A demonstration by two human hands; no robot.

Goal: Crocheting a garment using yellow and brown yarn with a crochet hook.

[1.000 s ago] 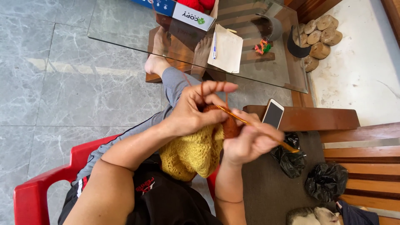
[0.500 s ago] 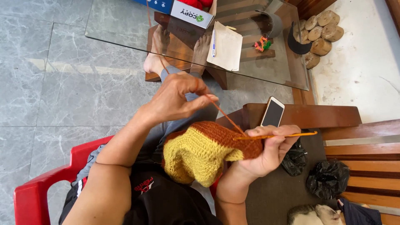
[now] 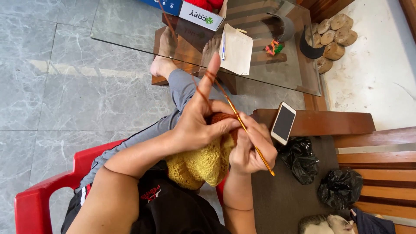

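Both hands have closed back together since half a second ago: then they were spread apart with the work stretched between them, and now they meet at the centre of the frame. Left hand point(image 3: 197, 125) pinches the top of the crochet work point(image 3: 201, 162) between thumb and curled fingers, while its index finger stands straight up with the brown yarn point(image 3: 211, 78) wrapped round it. Right hand point(image 3: 251, 147) is closed in a pencil-like grip on the hook point(image 3: 249, 136).

One hook shows, an orange one. Its long axis runs on a diagonal from upper left, where the tip meets the brown edge of the work beside the left thumb, down to lower right, where the tail sticks out past the right hand. The work hangs just below and between the two hands, mostly yellow with a brown band at the top; the left hand is the one touching it, the right reaches it only through the hook. One strand of yarn leads from the raised finger to the top of the frame, towards the box point(image 3: 197, 13) on the glass table point(image 3: 125, 30).

To the right, one phone point(image 3: 284, 123) lies on a wooden bench point(image 3: 329, 123), with two black bags point(image 3: 342, 186) below it. One red chair point(image 3: 39, 195) fills the lower left.
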